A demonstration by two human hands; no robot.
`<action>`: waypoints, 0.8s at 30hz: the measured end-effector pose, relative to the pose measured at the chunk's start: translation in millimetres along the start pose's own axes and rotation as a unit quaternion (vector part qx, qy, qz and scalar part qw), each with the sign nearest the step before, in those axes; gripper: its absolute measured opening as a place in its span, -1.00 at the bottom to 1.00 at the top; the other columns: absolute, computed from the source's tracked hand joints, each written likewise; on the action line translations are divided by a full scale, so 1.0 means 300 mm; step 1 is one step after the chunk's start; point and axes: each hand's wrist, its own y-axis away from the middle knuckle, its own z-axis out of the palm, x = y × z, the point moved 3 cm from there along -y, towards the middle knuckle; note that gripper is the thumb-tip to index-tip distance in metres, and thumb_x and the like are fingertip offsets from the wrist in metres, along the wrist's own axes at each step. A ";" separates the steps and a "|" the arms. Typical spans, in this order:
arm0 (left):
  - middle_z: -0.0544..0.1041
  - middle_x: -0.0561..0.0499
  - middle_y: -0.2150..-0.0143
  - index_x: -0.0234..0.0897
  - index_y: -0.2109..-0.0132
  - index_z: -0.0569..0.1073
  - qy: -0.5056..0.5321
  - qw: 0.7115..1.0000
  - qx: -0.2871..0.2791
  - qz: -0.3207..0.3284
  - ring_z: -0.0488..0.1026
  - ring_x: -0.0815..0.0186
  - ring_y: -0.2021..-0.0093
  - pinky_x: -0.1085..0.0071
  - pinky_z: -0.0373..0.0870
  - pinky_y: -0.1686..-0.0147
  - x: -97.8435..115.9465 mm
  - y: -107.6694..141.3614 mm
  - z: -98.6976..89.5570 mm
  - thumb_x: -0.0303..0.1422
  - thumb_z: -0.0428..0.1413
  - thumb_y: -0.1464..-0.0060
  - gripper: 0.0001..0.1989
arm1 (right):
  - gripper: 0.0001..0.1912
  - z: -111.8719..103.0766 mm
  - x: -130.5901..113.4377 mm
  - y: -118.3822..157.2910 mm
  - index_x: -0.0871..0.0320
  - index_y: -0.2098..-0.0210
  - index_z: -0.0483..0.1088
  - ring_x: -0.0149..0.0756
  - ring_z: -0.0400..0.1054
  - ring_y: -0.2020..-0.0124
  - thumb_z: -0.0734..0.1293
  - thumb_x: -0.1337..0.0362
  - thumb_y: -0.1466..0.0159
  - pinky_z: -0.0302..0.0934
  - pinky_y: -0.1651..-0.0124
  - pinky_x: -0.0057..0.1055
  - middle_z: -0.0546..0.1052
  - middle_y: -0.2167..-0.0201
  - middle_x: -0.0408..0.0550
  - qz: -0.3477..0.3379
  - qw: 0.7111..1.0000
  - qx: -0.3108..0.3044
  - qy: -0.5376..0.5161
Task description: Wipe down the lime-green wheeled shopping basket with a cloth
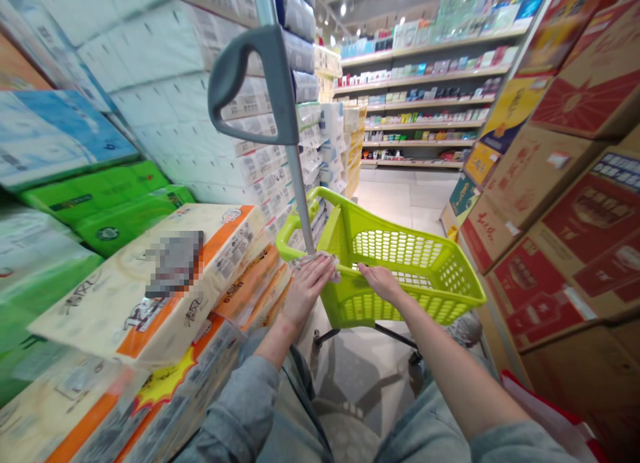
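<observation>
A small lime-green shopping cart (405,303) with a perforated plastic basket stands in front of me, its basket holding nothing I can see. My left hand (314,279) presses a crumpled whitish cloth (336,273) onto the cart's near corner, by the foot of a grey pole (299,189). My right hand (383,283) is closed over the near rim of the basket, thumb on top. Higher on the pole sits a dark grey loop handle (283,83). The fingertips of the right hand are hidden behind the rim.
Packs of tissue (200,269) are stacked close on the left, with a pixelated dark object (177,263) on top. Red and brown cartons (575,209) rise on the right. Beyond the cart, a tiled aisle (395,189) leads to stocked shelves (415,103).
</observation>
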 end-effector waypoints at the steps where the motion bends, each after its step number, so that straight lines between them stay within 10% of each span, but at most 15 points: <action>1: 0.29 -0.07 -0.19 -0.15 -0.21 0.18 0.005 1.000 0.008 -0.008 0.12 0.25 -0.24 0.13 0.18 -0.17 -0.008 0.007 -0.008 -0.48 -0.12 -0.21 -0.57 | -0.28 0.000 -0.001 0.000 0.12 0.46 0.45 -0.25 0.38 0.36 -0.19 -0.04 -0.32 0.06 0.35 -0.41 0.52 0.46 0.01 0.001 1.000 0.001 0.002; 6: 0.39 -0.08 -0.06 -0.14 -0.11 0.33 0.040 0.982 0.155 -0.100 0.29 0.26 -0.11 0.21 0.26 -0.09 -0.052 0.015 -0.061 -0.43 -0.08 -0.19 -0.65 | -0.28 0.002 0.000 -0.002 0.11 0.52 0.43 -0.26 0.37 0.40 -0.20 -0.04 -0.33 0.04 0.38 -0.41 0.51 0.49 -0.01 0.000 1.000 0.018 0.007; 12: 0.36 -0.11 0.00 -0.23 -0.04 0.40 0.048 0.883 0.374 -0.279 0.28 0.28 -0.08 0.31 0.18 -0.12 -0.093 -0.100 -0.184 -0.31 -0.10 -0.21 -0.68 | -0.27 -0.001 0.017 -0.004 0.11 0.52 0.44 -0.28 0.37 0.40 -0.20 -0.04 -0.33 0.03 0.39 -0.42 0.52 0.48 -0.01 0.003 0.999 0.020 0.025; 19: 0.36 -0.10 -0.07 -0.24 -0.09 0.30 0.215 0.892 0.255 -0.304 0.23 0.24 -0.14 0.29 0.09 -0.16 -0.025 -0.160 -0.039 -0.18 -0.14 -0.20 -0.61 | -0.23 0.004 0.035 -0.003 0.14 0.51 0.46 -0.26 0.38 0.34 -0.22 -0.07 -0.31 0.02 0.37 -0.43 0.54 0.43 0.01 0.024 0.999 0.022 0.018; 24: 0.44 -0.07 0.08 -0.27 0.08 0.38 0.318 0.831 0.276 -0.363 0.33 0.27 -0.01 0.33 0.22 -0.05 -0.048 -0.111 -0.040 -0.18 -0.24 -0.23 -0.61 | -0.21 0.001 0.040 0.002 0.13 0.53 0.45 -0.27 0.37 0.36 -0.24 -0.08 -0.31 0.02 0.36 -0.43 0.53 0.47 0.01 0.018 0.999 0.021 0.024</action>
